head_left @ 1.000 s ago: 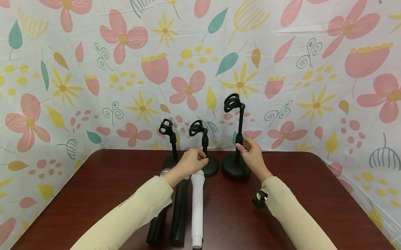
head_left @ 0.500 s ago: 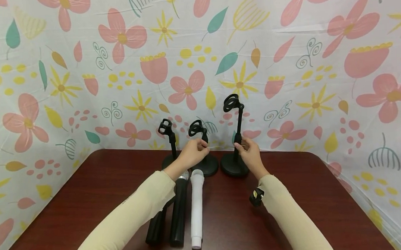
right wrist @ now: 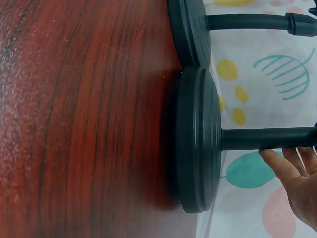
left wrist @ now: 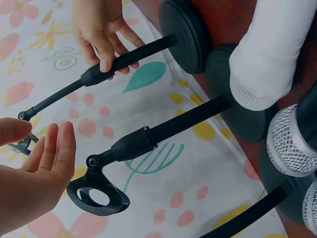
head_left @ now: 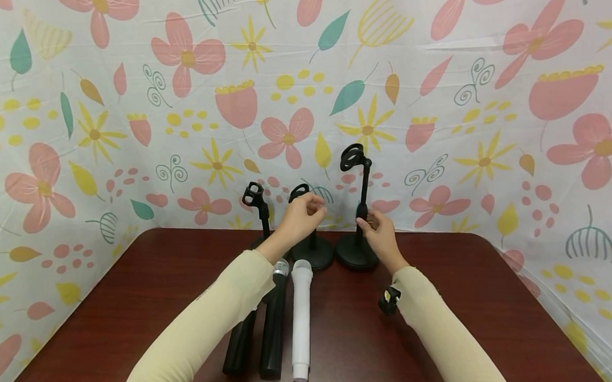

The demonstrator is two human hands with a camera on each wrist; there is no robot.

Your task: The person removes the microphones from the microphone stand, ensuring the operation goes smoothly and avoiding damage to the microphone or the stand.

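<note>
Right hand (head_left: 381, 233) gripping tall stand (head_left: 360, 211); no legible writing

I can read no text, label, brand, number or sign anywhere here. My left sleeve (head_left: 209, 320) carried a small dark print in another view, but at this moment the fold of the cloth hides it and nothing legible shows. The microphones (head_left: 276, 329) lying on the table (head_left: 136, 289) bear no marking that I can make out, nor do the black stands (head_left: 360, 211). The flowered cloth (head_left: 434, 66) behind shows only pictures of petals and leaves, no letters.
</note>
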